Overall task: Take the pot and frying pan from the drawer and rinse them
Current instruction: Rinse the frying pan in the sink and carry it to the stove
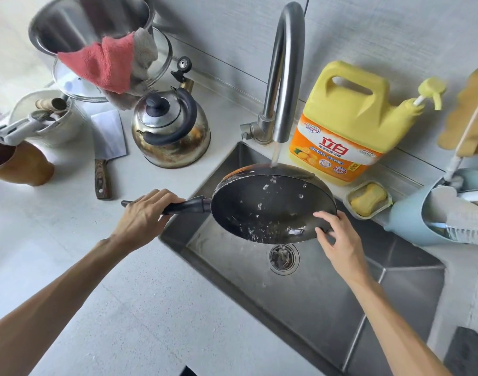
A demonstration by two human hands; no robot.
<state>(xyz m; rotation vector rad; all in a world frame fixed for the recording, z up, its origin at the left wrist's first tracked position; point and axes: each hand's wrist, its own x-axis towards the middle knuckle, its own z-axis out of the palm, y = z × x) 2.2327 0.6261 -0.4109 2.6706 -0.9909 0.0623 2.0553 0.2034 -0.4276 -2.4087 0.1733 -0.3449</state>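
Left hand (144,213): clamped round the black handle (186,207), which pointed to 9 o'clock from the pan's bowl.
Right hand (338,240): fingers were curled over the pan's rim at 4 o'clock, steadying it.
Sink (327,308): steel basin under the pan; the drain (283,257) lay at 6 o'clock just below the pan's lower edge.
Pot (77,20): steel, lying tilted on the counter at 10 o'clock from the sink, well apart from the hands, with cloths (107,61) draped over its rim. Whether it was rinsed could not be told.
Frying pan (270,207): held above the sink, tilted with its inner face toward the person.
Faucet (284,71): running; the water stream (275,153) struck the pan's rim at 12 o'clock, and drops ran down the inner face toward 6 o'clock.
Step in hand: judged to be rinsing the frying pan.
Next move: probably calls for turning the pan so that the stream reaches the whole face, keeping both grips firm on the wet metal.
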